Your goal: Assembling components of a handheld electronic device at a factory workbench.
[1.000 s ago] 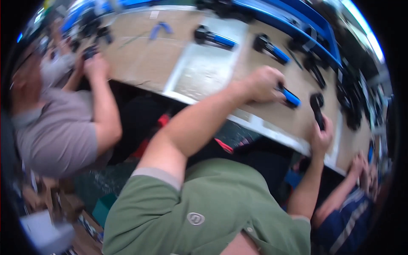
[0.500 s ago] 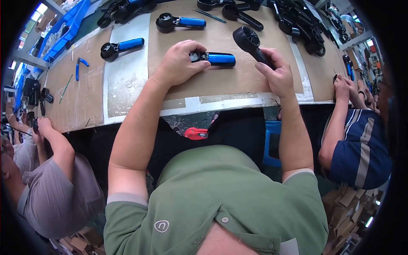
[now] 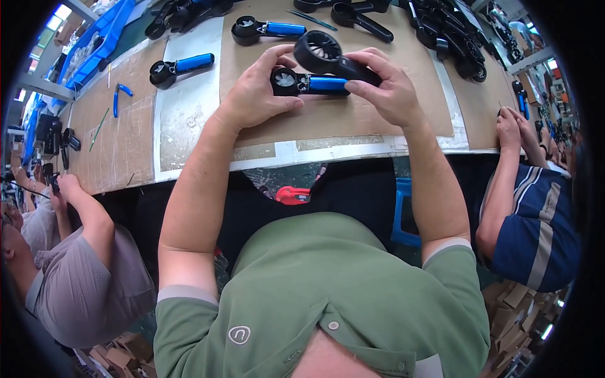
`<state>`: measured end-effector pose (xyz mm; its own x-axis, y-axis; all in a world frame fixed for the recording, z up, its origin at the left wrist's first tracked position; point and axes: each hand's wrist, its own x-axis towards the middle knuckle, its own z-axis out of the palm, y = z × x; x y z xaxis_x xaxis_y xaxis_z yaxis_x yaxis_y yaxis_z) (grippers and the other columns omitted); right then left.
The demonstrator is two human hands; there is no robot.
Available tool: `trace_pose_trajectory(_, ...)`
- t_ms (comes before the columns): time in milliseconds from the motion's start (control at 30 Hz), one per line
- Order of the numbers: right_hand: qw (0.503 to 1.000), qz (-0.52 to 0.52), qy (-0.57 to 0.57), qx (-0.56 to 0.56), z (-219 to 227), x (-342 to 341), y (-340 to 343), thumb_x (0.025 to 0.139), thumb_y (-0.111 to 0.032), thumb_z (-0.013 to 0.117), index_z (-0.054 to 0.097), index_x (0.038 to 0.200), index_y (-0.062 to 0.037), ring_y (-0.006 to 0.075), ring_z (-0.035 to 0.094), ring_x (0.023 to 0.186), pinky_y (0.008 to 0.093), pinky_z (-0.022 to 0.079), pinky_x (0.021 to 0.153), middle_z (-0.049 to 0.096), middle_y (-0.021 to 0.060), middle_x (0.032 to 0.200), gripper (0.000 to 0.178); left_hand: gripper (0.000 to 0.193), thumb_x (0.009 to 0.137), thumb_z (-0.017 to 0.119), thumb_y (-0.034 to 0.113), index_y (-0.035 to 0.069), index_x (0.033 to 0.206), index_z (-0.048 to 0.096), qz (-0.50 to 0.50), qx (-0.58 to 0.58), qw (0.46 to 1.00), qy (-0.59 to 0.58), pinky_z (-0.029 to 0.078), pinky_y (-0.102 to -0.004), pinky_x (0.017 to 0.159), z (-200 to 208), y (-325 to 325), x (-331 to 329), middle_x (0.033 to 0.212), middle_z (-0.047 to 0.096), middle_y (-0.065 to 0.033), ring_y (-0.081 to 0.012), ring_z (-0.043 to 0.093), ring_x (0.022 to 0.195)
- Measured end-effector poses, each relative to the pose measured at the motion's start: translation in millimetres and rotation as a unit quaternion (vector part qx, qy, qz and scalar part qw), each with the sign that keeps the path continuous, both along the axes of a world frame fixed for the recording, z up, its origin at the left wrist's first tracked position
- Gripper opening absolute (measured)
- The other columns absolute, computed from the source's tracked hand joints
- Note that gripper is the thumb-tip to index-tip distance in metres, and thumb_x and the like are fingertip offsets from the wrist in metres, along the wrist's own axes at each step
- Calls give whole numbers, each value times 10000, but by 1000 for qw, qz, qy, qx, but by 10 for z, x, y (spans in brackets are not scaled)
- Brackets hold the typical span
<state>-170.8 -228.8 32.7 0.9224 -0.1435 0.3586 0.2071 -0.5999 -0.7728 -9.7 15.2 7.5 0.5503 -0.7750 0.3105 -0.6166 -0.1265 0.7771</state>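
On the cardboard lies an opened handheld fan (image 3: 328,84), its white blades in the round head and a blue battery cell bare along the handle. My left hand (image 3: 255,94) curves round its head, fingers on the far side and thumb on the near side. In my right hand (image 3: 387,88) is a black fan cover (image 3: 320,53) with a round grille, gripped by its handle. The cover is tilted just above the opened fan, its grille end over the far edge of the fan's head. My right thumb is close to the battery's end.
More opened fans with blue cells lie at the far side (image 3: 268,29) and left (image 3: 179,69). Black covers (image 3: 362,22) and a dark pile of parts (image 3: 450,47) stand behind. Blue-handled pliers (image 3: 120,97) lie left. Co-workers sit on both sides.
My right hand has brought the black cover left, over the opened fan. My left hand's grip on the fan head has loosened and its thumb has slid off the fan's front.
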Motion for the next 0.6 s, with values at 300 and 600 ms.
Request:
trace_pose_trajectory(300, 995, 42, 9, -89, -86, 341, 176, 883, -156, 830, 753, 1307, -62, 269, 653, 1132, 365, 536, 1028, 694, 78, 1257, 441, 1042, 694, 991, 45, 213, 1600, 505, -5, -81, 992, 102, 557, -384, 1122, 4, 179, 33, 1318, 712, -110, -284, 697, 1204)
trace_pose_trajectory(600, 989, 41, 1, -140, -243, 356, 174, 878, -170, 844, 756, 1304, -69, 277, 646, 1160, 384, 528, 1077, 699, 81, 1259, 447, 903, 736, 948, 15, 170, 1549, 586, 3, -53, 998, 19, 544, -389, 1140, 6, 190, -23, 1364, 701, -108, -284, 696, 1232)
